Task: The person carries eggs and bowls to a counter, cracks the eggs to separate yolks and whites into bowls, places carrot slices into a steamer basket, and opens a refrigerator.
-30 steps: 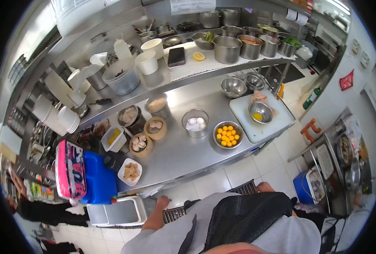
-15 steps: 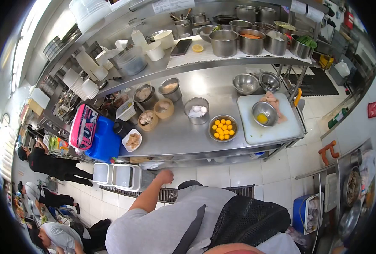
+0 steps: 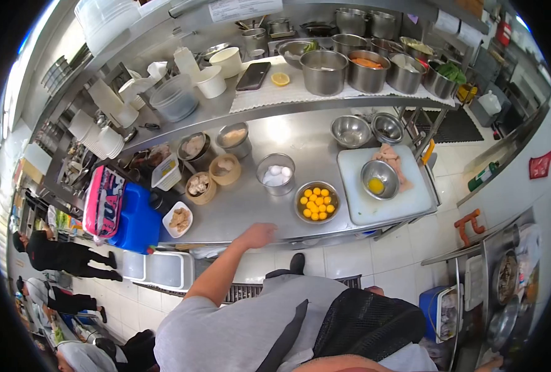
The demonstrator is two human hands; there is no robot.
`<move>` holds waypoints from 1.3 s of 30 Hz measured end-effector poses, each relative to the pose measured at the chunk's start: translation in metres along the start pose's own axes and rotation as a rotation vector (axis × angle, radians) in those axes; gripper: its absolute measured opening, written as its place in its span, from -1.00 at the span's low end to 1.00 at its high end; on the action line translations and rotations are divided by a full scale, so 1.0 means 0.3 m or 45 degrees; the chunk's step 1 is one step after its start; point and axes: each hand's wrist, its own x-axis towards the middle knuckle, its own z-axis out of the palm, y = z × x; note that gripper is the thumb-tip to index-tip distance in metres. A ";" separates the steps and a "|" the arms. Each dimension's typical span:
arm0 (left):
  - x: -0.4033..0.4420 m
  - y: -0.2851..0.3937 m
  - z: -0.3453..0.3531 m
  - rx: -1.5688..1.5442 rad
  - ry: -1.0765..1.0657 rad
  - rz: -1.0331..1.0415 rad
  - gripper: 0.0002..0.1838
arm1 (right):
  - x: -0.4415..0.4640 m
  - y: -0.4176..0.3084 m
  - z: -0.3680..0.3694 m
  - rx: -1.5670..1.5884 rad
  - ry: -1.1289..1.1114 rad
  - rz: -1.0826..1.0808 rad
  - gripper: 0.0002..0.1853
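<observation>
My left hand [image 3: 258, 235] is over the front edge of the steel counter [image 3: 238, 214], its fingers smeared by motion. To its right is a metal bowl of egg yolks [image 3: 316, 202]; behind it stands a steel pot with white eggs [image 3: 276, 175]. Low beside my body, only a small part of my right hand [image 3: 374, 290] shows, its fingers hidden. On the white cutting board [image 3: 360, 209] at the right, a metal bowl with a yolk [image 3: 379, 180] sits against some raw meat [image 3: 396, 162]. A white dish of meat pieces [image 3: 178, 219] lies left of my left hand.
A blue container [image 3: 138, 217] and a pink pack [image 3: 104, 203] stand at the counter's left end. Pots [image 3: 324, 73], a phone [image 3: 253, 76] and a lemon half [image 3: 280, 79] are on the upper shelf. Co-workers [image 3: 65, 254] are at the far left.
My left hand has risen from beside my body to the counter's front edge. My right hand has moved inward from the right and is now mostly hidden. The view has shifted.
</observation>
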 end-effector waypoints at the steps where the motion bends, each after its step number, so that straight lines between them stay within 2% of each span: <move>1: 0.035 -0.005 0.005 -0.108 -0.004 0.023 -0.47 | 0.009 -0.023 -0.011 0.016 0.029 -0.010 -0.79; 3: 0.099 0.002 0.017 -0.232 -0.016 0.063 -0.50 | 0.023 -0.144 -0.003 0.283 0.323 0.579 -0.76; 5: 0.147 0.040 0.018 -0.513 -0.053 -0.056 -0.52 | 0.018 -0.253 -0.074 0.302 0.375 0.502 -0.76; 6: 0.178 0.045 0.033 -0.519 -0.062 -0.043 -0.52 | 0.038 -0.305 -0.081 0.318 0.397 0.465 -0.77; 8: 0.235 0.056 0.071 -1.401 -0.157 -0.342 -0.54 | 0.082 -0.397 -0.083 0.301 0.524 0.429 -0.78; 9: 0.262 0.078 0.069 -1.398 -0.177 -0.338 -0.54 | 0.106 -0.447 -0.074 0.271 0.632 0.433 -0.79; 11: 0.299 0.117 0.069 -1.721 -0.231 -0.515 -0.55 | 0.147 -0.581 -0.060 0.346 0.621 0.413 -0.80; 14: 0.354 0.110 0.073 -1.819 -0.270 -0.523 -0.55 | 0.215 -0.851 -0.016 0.465 0.448 0.264 -0.80; 16: 0.374 0.104 0.072 -1.814 -0.308 -0.528 -0.54 | 0.258 -1.039 0.040 0.477 0.224 0.190 -0.77; 20: 0.380 0.100 0.032 -1.784 -0.341 -0.539 -0.50 | 0.352 -1.304 0.184 0.539 -0.130 0.216 -0.67; 21: 0.389 0.090 0.045 -1.791 -0.326 -0.533 -0.50 | 0.397 -1.312 0.212 0.588 -0.191 0.266 -0.66; 24: 0.408 0.084 0.044 -1.773 -0.297 -0.503 -0.52 | 0.457 -1.344 0.268 0.752 -0.123 0.343 -0.65; 30: 0.397 0.091 0.053 -1.866 -0.229 -0.493 -0.55 | 0.529 -1.301 0.268 0.927 -0.170 0.288 -0.66; 34: 0.426 0.085 0.058 -1.926 -0.155 -0.474 -0.50 | 0.582 -1.275 0.275 1.072 -0.170 0.292 -0.66; 39: 0.430 0.081 0.041 -1.983 -0.009 -0.489 -0.49 | 0.662 -1.277 0.287 1.095 -0.155 0.273 -0.67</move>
